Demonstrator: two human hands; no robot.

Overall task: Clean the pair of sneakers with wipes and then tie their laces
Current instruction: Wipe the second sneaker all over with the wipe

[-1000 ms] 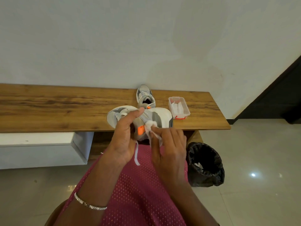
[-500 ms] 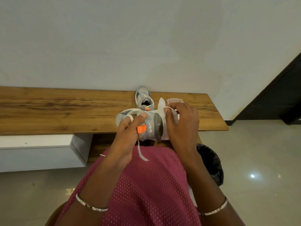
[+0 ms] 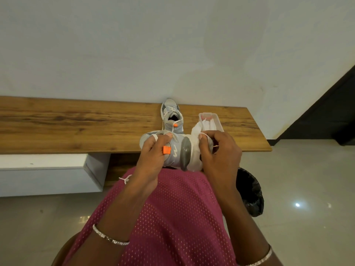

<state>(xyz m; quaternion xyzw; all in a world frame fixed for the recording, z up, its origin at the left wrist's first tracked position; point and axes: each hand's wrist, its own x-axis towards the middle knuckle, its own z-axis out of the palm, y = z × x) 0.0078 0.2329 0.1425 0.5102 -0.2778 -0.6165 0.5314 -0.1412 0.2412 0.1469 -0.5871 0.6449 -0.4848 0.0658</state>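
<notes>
- Left hand grips the held sneaker at its toe-side half, thumb over the top, fingers curled round it.
- Held sneaker is off the bench and lies sideways just in front of the bench's front edge, above the lap; grey and white, with an orange tab beside the left thumb.
- Right hand has curled fingers pinching a white wipe against the sneaker's right end; the wipe drapes over that end and sticks up past the thumb.
- Second sneaker stands on the bench, toe to the wall, opening toward the camera, just behind the held one; touching or not, cannot tell.
- Wipes box sits on the bench just right of the second sneaker, behind the right hand, well in from the bench's right end.
- A long run of bare wood shows left of the sneakers; the bench's back edge meets the wall.
- White cabinet sits under the bench's left part, its top just below the front edge.
- Black-lined bin is on the floor below the bench's right part, close to the right forearm.
- Open tiled floor lies right of the bin.
- Loose lace end hangs left of the left wrist over the pink garment.
- A bracelet is on each wrist.
</notes>
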